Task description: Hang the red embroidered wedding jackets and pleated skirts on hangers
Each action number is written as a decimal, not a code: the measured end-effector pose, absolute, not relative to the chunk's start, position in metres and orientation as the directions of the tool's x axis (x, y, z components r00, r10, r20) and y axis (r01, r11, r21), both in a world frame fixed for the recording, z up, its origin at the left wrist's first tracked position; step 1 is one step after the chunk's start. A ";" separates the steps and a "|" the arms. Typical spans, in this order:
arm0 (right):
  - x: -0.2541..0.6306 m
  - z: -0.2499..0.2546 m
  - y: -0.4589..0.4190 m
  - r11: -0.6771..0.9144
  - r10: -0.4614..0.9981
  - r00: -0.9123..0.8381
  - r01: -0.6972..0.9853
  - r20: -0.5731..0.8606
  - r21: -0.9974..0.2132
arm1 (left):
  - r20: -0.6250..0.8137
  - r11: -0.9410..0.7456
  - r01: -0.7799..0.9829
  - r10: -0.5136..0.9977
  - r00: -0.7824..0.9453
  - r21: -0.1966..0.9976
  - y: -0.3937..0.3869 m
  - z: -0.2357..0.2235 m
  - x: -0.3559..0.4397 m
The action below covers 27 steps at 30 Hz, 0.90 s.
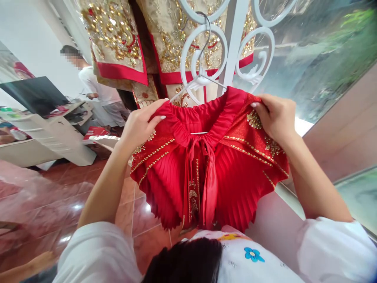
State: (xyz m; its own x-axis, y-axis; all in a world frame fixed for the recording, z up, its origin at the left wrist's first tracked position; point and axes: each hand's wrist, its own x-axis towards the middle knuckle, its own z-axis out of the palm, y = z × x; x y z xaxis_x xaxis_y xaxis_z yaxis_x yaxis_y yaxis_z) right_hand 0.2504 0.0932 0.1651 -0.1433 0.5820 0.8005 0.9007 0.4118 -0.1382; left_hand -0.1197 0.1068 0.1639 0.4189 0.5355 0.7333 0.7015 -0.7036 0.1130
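Note:
A red pleated garment with gold beaded trim hangs from a wire hanger in front of me. Its gathered neckline is tied with a red ribbon. My left hand pinches the left shoulder of the cloth, thumb on top. On the other shoulder, beside a gold shell-shaped ornament, my right hand grips the fabric the same way. The hanger's hook is at a white scrolled metal frame. Fingers of both hands are partly hidden behind the cloth.
Cream and gold sequined garments with red hems hang behind the frame. At the far left a person in white stands by a white desk with a dark screen. A glass pane is at the right.

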 end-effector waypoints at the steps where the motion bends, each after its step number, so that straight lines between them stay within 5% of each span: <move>1: 0.255 0.172 0.096 0.439 0.623 -0.134 0.875 0.771 -0.202 | 0.762 -0.715 0.691 0.505 0.406 0.105 0.106 0.166 -0.121; 4: 0.270 0.192 0.106 0.477 0.810 -0.110 0.695 0.576 -0.538 | 0.816 -0.732 0.663 0.475 0.330 0.157 0.099 0.184 -0.121; 7: 0.279 0.197 0.127 0.233 0.972 -0.078 0.457 0.222 -0.859 | 0.616 -0.673 0.598 0.707 0.348 0.434 0.104 0.206 -0.121; 10: 0.280 0.192 0.147 0.001 0.999 -0.045 0.314 -0.014 -0.949 | 0.248 -0.444 0.513 0.879 0.406 0.735 0.120 0.212 -0.127; 12: 0.282 0.187 0.152 -0.037 0.996 -0.069 0.292 -0.059 -0.956 | 0.167 -0.363 0.476 0.899 0.405 0.801 0.127 0.205 -0.140; 14: 0.287 0.179 0.147 0.052 0.998 -0.048 0.316 0.038 -0.947 | 0.160 -0.354 0.490 0.905 0.395 0.797 0.128 0.191 -0.157; 18: 0.303 0.148 0.114 0.396 0.844 0.192 0.407 0.501 -0.823 | 0.283 -0.390 0.628 0.921 0.269 0.674 0.118 0.151 -0.185; 21: 0.310 0.128 0.092 0.367 0.810 0.306 0.402 0.501 -0.839 | 0.427 -0.418 0.671 0.889 0.164 0.613 0.116 0.126 -0.188; 24: 0.318 0.127 0.090 0.320 0.810 0.332 0.440 0.483 -0.839 | 0.479 -0.477 0.565 0.864 0.159 0.673 0.116 0.117 -0.188; 27: 0.320 0.132 0.108 0.435 0.725 0.221 0.587 0.653 -0.682 | 0.494 -0.504 0.424 0.858 0.144 0.752 0.111 0.119 -0.190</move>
State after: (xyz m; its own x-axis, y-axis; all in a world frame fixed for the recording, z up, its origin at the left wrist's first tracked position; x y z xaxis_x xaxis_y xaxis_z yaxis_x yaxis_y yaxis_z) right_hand 0.3205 0.1083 0.1319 0.2210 0.7247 0.6526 0.5874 0.4353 -0.6823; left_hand -0.1901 0.1109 0.1185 0.1441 0.8576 0.4937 0.4238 -0.5043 0.7524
